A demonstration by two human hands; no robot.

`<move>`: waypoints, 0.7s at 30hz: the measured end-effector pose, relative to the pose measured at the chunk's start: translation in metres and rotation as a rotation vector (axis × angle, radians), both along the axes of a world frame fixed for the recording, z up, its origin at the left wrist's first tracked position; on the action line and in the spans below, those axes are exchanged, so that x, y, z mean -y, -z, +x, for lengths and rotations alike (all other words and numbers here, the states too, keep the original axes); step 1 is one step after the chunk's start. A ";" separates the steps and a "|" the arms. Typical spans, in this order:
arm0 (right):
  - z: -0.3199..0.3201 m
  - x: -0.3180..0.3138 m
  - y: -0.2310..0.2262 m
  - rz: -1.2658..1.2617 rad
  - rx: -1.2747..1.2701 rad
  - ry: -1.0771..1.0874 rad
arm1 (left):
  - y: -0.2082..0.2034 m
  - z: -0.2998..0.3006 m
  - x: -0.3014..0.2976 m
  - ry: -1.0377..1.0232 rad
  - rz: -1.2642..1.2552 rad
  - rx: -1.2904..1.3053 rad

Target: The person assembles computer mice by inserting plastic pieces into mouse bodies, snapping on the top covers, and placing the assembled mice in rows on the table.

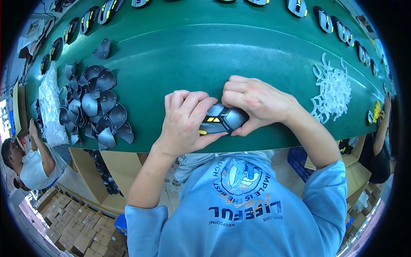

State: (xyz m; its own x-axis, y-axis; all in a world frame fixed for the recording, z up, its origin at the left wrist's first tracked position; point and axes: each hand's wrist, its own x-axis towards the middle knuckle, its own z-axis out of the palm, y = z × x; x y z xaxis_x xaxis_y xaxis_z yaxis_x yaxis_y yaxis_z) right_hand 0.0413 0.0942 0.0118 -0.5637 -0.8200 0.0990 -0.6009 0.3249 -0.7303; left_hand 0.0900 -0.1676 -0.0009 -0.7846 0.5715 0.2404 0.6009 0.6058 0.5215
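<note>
A grey and black computer mouse (pixel 220 119) with yellow accents lies at the near edge of the green table, between my two hands. My left hand (pixel 187 118) is closed around its left end, thumb along the near side. With bent fingers my right hand (pixel 254 103) grips the rounded grey right end, the thumb on the near side. The undersides of both fingers and mouse are hidden. To the left is a pile of dark grey curved shell pieces (pixel 96 100); to the right, a heap of translucent white curved strips (pixel 333 92).
Several similar mice (pixel 323 19) line the far side of the green table (pixel 184 55). A clear plastic bag (pixel 51 107) lies beside the shells. Open cardboard boxes (pixel 122 177) stand below the near edge. Other people sit at left (pixel 36 160) and right (pixel 379 150).
</note>
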 end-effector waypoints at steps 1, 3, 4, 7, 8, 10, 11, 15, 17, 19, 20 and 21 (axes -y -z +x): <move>-0.003 0.002 0.004 -0.032 -0.022 -0.042 | -0.002 -0.001 0.001 0.010 -0.006 0.008; -0.006 0.005 0.003 -0.087 -0.056 -0.107 | -0.007 -0.001 0.001 0.006 -0.016 0.002; -0.010 0.008 0.004 -0.072 -0.060 -0.128 | -0.011 -0.002 0.009 -0.006 -0.040 -0.010; -0.007 0.010 -0.004 -0.015 -0.132 -0.137 | -0.005 0.002 0.005 0.026 0.064 0.002; -0.001 0.003 0.001 -0.059 -0.154 -0.099 | -0.001 0.003 0.000 0.042 0.068 0.008; 0.003 -0.009 0.010 -0.012 -0.154 -0.115 | 0.010 0.006 -0.006 0.051 0.118 -0.026; 0.005 -0.011 0.016 -0.011 -0.143 -0.103 | 0.010 0.009 -0.006 0.047 0.117 -0.012; 0.006 -0.007 0.020 -0.064 -0.211 -0.153 | 0.015 0.013 -0.002 0.005 0.120 -0.050; 0.017 -0.007 0.019 -0.085 -0.223 0.045 | 0.018 0.015 -0.004 -0.036 0.127 -0.067; 0.020 -0.011 0.016 -0.079 -0.236 0.060 | 0.015 0.013 -0.005 -0.061 0.141 -0.089; 0.022 -0.012 0.016 -0.091 -0.240 0.073 | 0.014 0.014 -0.006 -0.066 0.145 -0.089; 0.021 -0.013 0.018 -0.099 -0.247 0.090 | 0.017 0.014 -0.007 -0.071 0.139 -0.099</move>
State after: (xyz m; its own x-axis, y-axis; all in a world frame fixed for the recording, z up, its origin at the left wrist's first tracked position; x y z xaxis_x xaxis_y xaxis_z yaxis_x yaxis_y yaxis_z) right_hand 0.0625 0.1075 -0.0065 -0.5826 -0.7473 0.3196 -0.7365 0.3191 -0.5964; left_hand 0.1038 -0.1601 -0.0174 -0.7905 0.4715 0.3910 0.6117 0.5749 0.5434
